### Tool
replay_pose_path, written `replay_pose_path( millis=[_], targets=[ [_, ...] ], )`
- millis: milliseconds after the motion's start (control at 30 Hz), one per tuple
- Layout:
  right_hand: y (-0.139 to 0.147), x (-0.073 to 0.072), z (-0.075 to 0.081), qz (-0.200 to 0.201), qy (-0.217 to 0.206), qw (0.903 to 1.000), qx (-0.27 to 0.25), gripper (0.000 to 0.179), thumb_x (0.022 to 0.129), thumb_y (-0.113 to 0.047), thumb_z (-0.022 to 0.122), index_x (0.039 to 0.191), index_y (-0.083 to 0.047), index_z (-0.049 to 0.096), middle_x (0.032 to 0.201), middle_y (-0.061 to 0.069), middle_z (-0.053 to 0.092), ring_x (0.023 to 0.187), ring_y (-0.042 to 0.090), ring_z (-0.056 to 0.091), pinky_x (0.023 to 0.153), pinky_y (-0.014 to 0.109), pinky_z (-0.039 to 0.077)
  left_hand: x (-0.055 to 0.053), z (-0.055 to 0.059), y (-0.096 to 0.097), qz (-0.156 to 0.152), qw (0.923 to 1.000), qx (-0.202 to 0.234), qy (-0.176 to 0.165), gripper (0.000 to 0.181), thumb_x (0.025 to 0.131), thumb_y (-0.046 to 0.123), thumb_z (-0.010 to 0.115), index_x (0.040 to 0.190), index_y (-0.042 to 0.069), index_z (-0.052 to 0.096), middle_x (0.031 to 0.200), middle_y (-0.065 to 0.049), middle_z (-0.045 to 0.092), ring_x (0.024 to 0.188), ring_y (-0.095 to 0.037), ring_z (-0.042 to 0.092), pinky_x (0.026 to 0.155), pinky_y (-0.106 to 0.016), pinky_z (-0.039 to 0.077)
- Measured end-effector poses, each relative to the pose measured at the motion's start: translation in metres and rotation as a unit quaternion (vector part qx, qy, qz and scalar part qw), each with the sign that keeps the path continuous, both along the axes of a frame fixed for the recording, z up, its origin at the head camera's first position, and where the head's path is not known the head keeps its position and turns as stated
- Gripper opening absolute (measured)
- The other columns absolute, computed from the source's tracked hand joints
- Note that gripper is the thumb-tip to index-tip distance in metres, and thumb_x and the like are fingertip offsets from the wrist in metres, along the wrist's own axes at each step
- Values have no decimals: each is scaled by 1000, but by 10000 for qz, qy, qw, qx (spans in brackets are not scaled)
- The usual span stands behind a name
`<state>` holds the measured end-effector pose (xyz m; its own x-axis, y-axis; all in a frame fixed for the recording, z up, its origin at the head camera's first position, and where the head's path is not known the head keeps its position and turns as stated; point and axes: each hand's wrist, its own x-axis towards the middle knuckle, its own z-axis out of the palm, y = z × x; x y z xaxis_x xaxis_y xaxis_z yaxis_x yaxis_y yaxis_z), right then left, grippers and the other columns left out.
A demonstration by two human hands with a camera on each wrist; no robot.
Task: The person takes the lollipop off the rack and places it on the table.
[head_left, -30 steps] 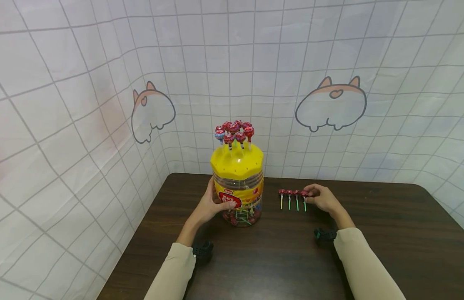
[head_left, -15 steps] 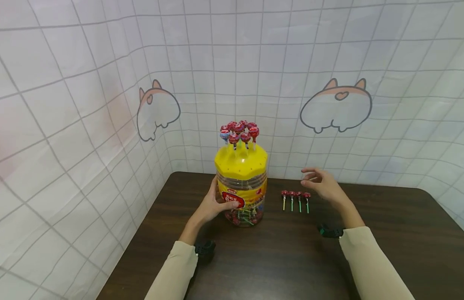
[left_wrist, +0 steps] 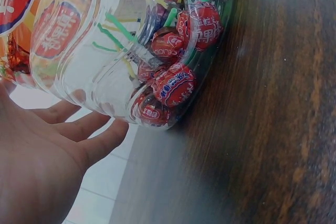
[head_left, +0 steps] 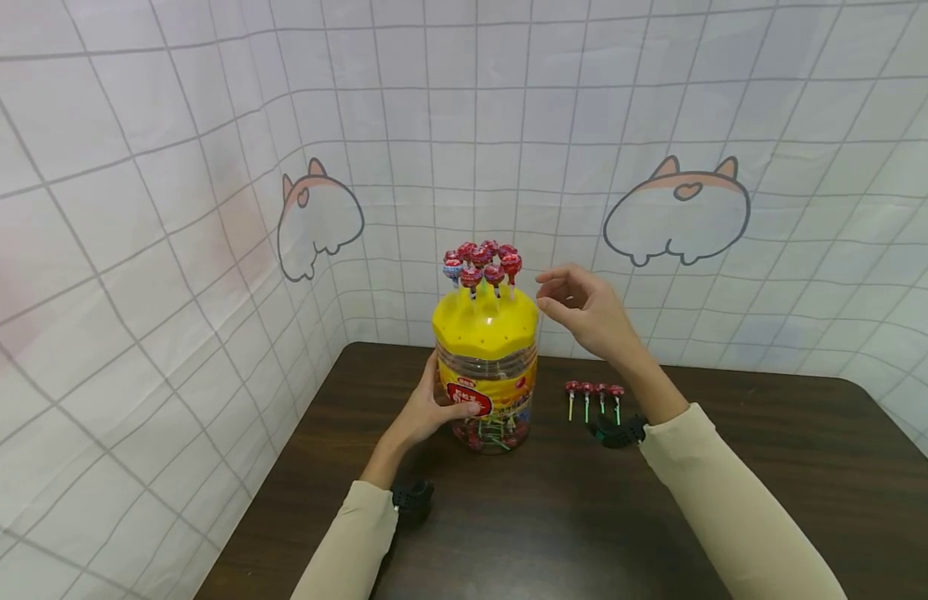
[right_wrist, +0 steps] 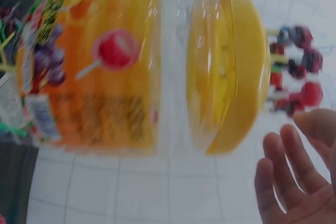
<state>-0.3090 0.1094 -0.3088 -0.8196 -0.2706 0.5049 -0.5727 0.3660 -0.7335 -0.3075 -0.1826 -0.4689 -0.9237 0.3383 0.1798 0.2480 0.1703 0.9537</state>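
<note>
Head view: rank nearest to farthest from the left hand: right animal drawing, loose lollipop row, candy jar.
From the left hand:
1. candy jar, gripped by it
2. loose lollipop row, right of the jar
3. right animal drawing, farther right, on the backdrop

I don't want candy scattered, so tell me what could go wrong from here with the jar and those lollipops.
The right hand, close beside the upright lollipops in the yellow lid, might knock some loose. A hard push at the lid could tip the candy jar if the left hand slackened. The right wristband might nudge the four loose lollipops.
</note>
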Motion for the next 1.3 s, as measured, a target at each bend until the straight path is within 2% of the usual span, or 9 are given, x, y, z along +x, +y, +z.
replay_pose_path(
  millis=[233, 467, 733, 800, 1000, 1133, 1300],
  targets=[
    [-29, -7, 13, -65, 427, 9984, -356, 33, 96, -9, 69, 129, -5, 62, 109, 16, 70, 96, 27, 68, 82, 22, 56, -2, -1, -1, 9, 10000, 54, -9, 110, 87, 31, 83, 162, 41, 4, 158, -7, 40, 142, -34, 47, 114, -59, 43],
    [-39, -12, 15, -164, 550, 9971, -497, 35, 95, -7, 70, 129, -4, 59, 108, 18, 70, 94, 28, 68, 80, 22, 56, -3, -2, 1, 27, 10000, 47, 16, 110, 86, 34, 84, 162, 41, 4, 157, -5, 41, 139, -32, 50, 113, -57, 45],
    [-42, -13, 16, -198, 692, 9965, -435, 37, 94, -4, 71, 129, -4, 59, 106, 18, 71, 91, 29, 70, 82, 34, 61, -4, -3, 2, 51, 10000, 49, 46, 111, 84, 41, 85, 162, 43, 5, 155, -5, 42, 138, -30, 49, 113, -58, 45],
    [-43, -13, 17, -172, 718, 9962, -463, 38, 94, -4, 70, 131, -5, 58, 106, 17, 71, 90, 29, 70, 82, 33, 61, -3, -3, 1, 60, 10000, 40, 50, 111, 84, 40, 85, 161, 43, 5, 155, -4, 42, 137, -30, 50, 113, -57, 45],
    [-42, -9, 26, -159, 918, 9936, -641, 42, 95, -4, 70, 135, -7, 57, 103, 17, 69, 85, 27, 69, 76, 19, 57, 0, -1, 1, 13, 9999, 59, 81, 112, 85, 38, 85, 162, 41, 4, 156, -6, 42, 136, -31, 52, 111, -56, 47],
    [-37, -6, 33, 4, 1000, 9913, -853, 43, 94, -2, 70, 135, -8, 58, 101, 18, 68, 83, 25, 68, 74, 17, 57, 0, -1, 0, -32, 9999, 87, 86, 111, 84, 39, 85, 162, 42, 5, 155, -6, 43, 136, -31, 52, 112, -57, 46],
    [-29, -2, 35, 200, 907, 9912, -943, 43, 94, 0, 69, 135, -8, 59, 100, 20, 68, 79, 17, 68, 73, 19, 59, -1, -2, 0, -26, 9999, 69, 71, 111, 84, 39, 85, 161, 45, 5, 155, -3, 43, 138, -30, 49, 113, -58, 45]
  ],
)
